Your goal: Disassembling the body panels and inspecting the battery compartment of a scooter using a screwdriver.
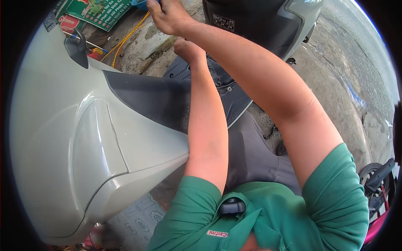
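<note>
A pale grey-green scooter body (100, 138) fills the left side, joined by a dark panel (146, 94) to the black footboard (217, 77). My left hand (189, 50) is closed in a curl just above the footboard; its fingertips are turned away, and whatever they grip is hidden. Farther up, my right hand (169, 17) is curled too, with its thumb side next to a blue object (140, 4). The top edge cuts off both that object and part of the hand, so I cannot see what it holds. My right forearm passes beyond the left one.
The scooter's black inner front panel (247, 19) rises at the top. A yellow cord (125, 39) lies on rough concrete near a green printed sign (98, 12). At the right stands another vehicle's wheel (370, 173). Patterned tiles (138, 219) lie below the scooter body.
</note>
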Available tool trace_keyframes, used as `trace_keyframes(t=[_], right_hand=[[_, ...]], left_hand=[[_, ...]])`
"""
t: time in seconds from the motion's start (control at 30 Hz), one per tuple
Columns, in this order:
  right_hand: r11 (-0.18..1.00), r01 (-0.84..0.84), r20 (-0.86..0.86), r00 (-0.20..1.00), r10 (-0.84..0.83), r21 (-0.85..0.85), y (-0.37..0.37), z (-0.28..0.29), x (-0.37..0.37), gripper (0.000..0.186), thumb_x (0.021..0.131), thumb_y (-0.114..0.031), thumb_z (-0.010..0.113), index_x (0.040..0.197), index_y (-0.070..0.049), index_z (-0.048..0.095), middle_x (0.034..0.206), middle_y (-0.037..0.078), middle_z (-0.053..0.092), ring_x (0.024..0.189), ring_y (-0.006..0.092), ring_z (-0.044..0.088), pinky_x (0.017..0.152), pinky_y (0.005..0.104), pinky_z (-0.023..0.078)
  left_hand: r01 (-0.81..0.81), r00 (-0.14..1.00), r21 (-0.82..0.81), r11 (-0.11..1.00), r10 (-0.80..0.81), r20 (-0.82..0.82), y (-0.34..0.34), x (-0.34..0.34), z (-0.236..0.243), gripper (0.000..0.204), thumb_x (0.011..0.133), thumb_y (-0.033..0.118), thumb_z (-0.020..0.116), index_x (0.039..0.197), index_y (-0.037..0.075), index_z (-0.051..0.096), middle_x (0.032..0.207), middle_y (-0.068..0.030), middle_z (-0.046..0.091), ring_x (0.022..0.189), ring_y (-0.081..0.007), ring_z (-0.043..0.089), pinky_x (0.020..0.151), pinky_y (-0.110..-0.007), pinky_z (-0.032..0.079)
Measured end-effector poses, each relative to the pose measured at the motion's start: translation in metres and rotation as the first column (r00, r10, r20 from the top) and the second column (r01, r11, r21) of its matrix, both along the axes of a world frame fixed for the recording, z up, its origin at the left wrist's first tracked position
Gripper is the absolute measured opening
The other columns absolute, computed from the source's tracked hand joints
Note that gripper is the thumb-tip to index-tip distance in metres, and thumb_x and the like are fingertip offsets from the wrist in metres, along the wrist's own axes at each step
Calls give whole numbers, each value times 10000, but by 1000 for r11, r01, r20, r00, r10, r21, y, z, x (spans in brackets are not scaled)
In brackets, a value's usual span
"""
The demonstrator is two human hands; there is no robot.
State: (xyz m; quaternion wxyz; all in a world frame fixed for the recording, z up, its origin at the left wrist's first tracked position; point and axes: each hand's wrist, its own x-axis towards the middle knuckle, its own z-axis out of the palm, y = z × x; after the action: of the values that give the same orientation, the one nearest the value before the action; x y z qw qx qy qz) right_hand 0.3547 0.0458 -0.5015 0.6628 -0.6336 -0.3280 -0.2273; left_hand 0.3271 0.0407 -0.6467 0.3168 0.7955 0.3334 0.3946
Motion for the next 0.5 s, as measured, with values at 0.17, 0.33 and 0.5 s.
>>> trace_keyframes(t=[0.17,0.33,0.5], right_hand=[[860,-506,-177,854,489,-69,39,-2,55,364,1048,-352,462,987,-1,532,857,257,640,787,495,601,745,526,475],[600,-787,-253,557,791,144,47,-35,69,353,1048,-349,480,1048,1,522,864,249,653,835,507,615,756,517,483],[905,-411,30,911,410,113,27,-23,-8,348,1037,-344,511,1052,4,529,842,243,667,825,520,634,761,518,502]], left_hand=[[141,850,-225,964,-1,527,19,19,-9,220,965,80,588,899,-70,735,775,-225,725,713,-386,709,675,-456,537],[-120,941,98,988,82,328,6,20,-16,207,962,73,589,906,-56,741,806,-215,741,736,-364,723,693,-459,543],[-137,951,52,989,117,287,44,-18,-39,206,964,86,594,916,-41,749,827,-212,748,774,-369,731,718,-453,548]])
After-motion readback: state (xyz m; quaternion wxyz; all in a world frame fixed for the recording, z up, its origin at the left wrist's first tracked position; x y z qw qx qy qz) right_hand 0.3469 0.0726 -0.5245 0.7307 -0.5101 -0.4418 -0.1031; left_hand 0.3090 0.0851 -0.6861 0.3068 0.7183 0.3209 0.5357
